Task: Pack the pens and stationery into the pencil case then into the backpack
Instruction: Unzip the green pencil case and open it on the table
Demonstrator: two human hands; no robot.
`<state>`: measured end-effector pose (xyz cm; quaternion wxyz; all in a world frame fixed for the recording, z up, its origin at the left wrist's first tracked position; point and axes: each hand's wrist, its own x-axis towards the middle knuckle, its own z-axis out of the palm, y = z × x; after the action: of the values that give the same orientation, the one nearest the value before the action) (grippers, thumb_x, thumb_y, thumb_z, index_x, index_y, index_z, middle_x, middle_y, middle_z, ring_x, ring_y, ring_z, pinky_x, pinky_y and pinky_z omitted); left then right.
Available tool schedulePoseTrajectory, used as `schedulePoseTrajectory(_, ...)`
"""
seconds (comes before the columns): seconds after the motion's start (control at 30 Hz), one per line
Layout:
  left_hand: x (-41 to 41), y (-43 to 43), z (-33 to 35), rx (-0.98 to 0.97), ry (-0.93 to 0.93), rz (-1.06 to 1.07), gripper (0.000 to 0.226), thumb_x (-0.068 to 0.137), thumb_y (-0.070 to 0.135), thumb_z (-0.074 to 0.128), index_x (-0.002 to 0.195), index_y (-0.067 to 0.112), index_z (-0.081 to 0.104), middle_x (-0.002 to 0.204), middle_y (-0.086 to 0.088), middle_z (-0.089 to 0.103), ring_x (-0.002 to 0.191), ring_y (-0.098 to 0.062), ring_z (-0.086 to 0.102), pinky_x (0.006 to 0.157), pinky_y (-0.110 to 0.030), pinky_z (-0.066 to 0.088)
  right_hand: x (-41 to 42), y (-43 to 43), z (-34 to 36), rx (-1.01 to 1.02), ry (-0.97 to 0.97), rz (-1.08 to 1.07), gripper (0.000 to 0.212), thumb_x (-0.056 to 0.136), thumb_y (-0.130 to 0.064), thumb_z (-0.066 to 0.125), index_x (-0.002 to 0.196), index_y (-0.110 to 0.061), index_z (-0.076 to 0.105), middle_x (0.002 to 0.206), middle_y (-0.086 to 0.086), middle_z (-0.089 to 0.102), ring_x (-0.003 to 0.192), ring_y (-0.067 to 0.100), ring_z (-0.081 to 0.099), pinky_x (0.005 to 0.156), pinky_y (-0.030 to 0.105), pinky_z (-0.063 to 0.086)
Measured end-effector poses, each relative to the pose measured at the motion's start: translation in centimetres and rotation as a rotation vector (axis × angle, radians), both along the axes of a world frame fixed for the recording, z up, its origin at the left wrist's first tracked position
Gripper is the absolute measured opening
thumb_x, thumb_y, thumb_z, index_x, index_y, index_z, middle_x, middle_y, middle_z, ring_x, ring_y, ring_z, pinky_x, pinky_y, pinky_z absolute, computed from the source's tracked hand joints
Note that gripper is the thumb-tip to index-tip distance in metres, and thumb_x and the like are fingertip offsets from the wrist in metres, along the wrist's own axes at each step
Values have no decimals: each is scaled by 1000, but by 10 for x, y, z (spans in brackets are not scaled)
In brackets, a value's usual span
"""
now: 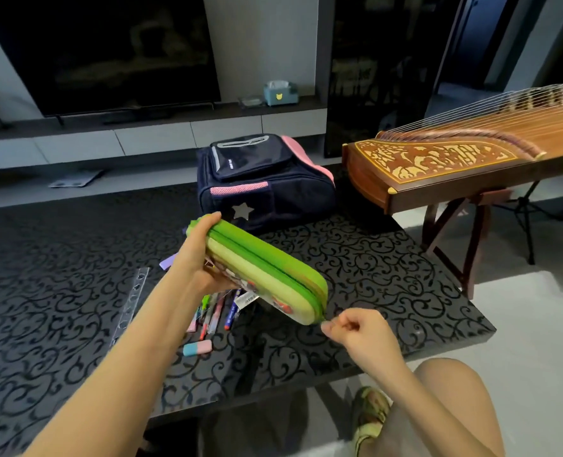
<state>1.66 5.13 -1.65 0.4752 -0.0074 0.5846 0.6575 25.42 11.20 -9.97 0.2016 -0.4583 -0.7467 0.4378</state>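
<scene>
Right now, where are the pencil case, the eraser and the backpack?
pencil case (266, 275): head view, on its green zipped edge.
eraser (197, 347): head view, on its middle.
backpack (257, 179): head view, on its front pocket.

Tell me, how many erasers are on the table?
1. The pink and blue eraser lies on the black patterned table, just nearer the person than the pens. Others may be hidden under the pencil case.

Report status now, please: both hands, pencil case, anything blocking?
Left hand holds green pencil case above table. Right hand pinches zipper pull at near end. Pens, eraser unpacked underneath. Backpack behind; nothing blocking.
</scene>
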Motion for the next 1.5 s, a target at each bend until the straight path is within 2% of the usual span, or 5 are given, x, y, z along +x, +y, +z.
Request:
schedulePoseTrajectory(0.23,24,5,8,-86,543,-247,57,70,43,75,117,18,52,93,-5,67,74,-18,64,63,-30,52,-21,-5,-26,-115,12,331,20,83,-15,65,85,-34,72,71,-6,63,63,9,48,57,29,43)
schedulePoseTrajectory(0.57,99,72,-36,-436,1626,-947,110,58,57,75,145,34,12,127,-17,46,117,-39,48,97,-45,42,9,25,22,-315,440,33,86,86,-22,66,148,-35,8,130,-4,52,108,11,58,87,28,50)
schedulePoseTrajectory(0.93,111,54,-108,-466,1769,-1201,119,58,60,76,147,34,2,141,-11,36,129,-32,34,105,-49,34,41,68,-44,-553,369,-336,47,93,-19,56,138,-18,39,127,9,56,102,24,62,75,41,56)
schedulePoseTrajectory(1.2,62,44,-105,-309,1544,-1186,96,57,70,63,139,25,40,135,0,50,122,-20,47,103,-28,35,59,73,-52,369,-539,213,94,64,-76,52,145,-32,29,150,4,30,138,26,24,113,45,18)
schedulePoseTrajectory(1.5,20,63,-90,-293,1209,-678,45,94,47,43,128,18,52,127,-4,60,117,-22,55,99,-36,44,9,146,-21,613,-522,19,31,93,-36,52,120,-24,59,111,3,67,103,26,61,91,39,35)
